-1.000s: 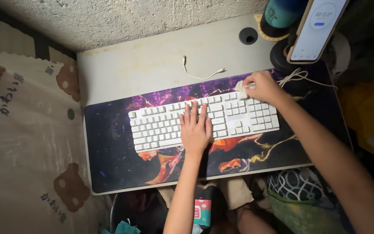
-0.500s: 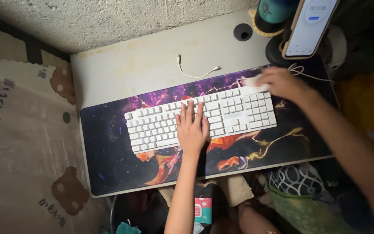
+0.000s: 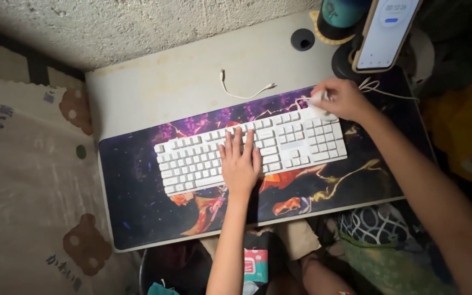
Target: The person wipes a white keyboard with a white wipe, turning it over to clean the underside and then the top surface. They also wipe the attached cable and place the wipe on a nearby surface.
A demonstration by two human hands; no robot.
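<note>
A white keyboard point(image 3: 249, 150) is laid across a dark desk mat point(image 3: 137, 202) printed in purple and orange, which is spread over the near part of a pale desk point(image 3: 170, 82). The left hand point(image 3: 240, 161) is pressed flat on the middle of the keyboard, its fingers point(image 3: 237, 141) stretched out together and pointed toward the far edge, with nothing gripped in them. The right hand point(image 3: 341, 98) is placed at the far right corner of the keyboard, and its fingers are curled shut around a small white wipe point(image 3: 317, 100). The wipe is pinched at the fingertips and shows on their left side, where it is held against the far edge of the keyboard's right-hand key block. A short white cable point(image 3: 241, 92) is seen lying loose on the bare desk, just beyond the mat and to the left of the right hand. A phone point(image 3: 384, 33) with a lit screen is propped upright at the far right, beside a teal cup point(image 3: 341, 12), and a round cable hole point(image 3: 302, 39) is set in the desk to their left.
</note>
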